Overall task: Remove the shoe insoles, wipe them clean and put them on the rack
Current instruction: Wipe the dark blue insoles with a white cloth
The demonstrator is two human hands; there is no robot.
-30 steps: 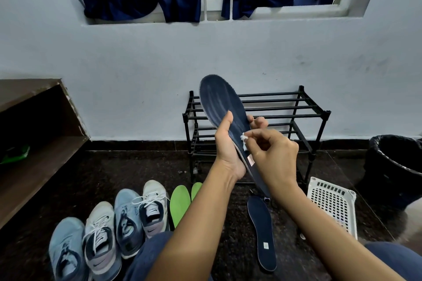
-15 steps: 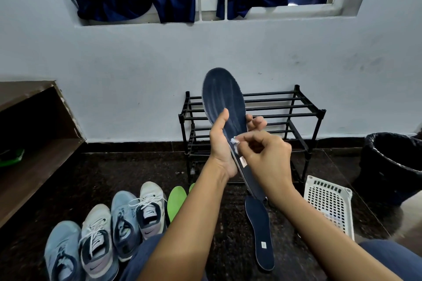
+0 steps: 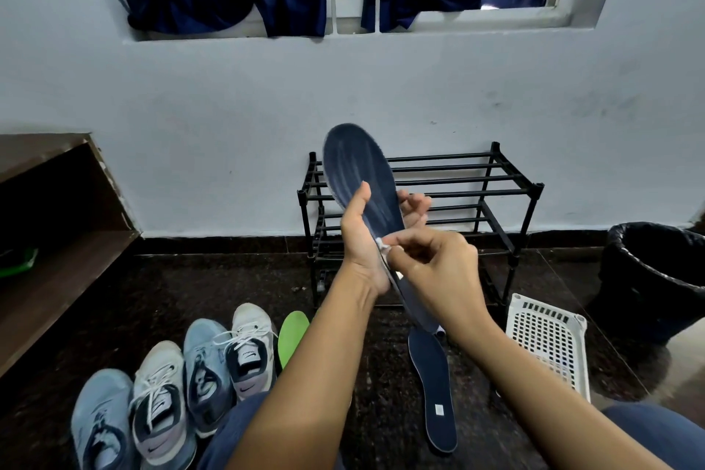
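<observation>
Navy insoles (image 3: 360,179), two (four shoes (image 3: 160,393) alongside)

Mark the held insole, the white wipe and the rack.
held insole (image 3: 356,168), head view, on its upper forefoot.
white wipe (image 3: 382,244), head view, on its exposed tip.
rack (image 3: 538,188), head view, on its top right corner.

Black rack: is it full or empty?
Empty as far as shows: the rack has only bare bars on both shelves, though the held insole hides part.
</observation>
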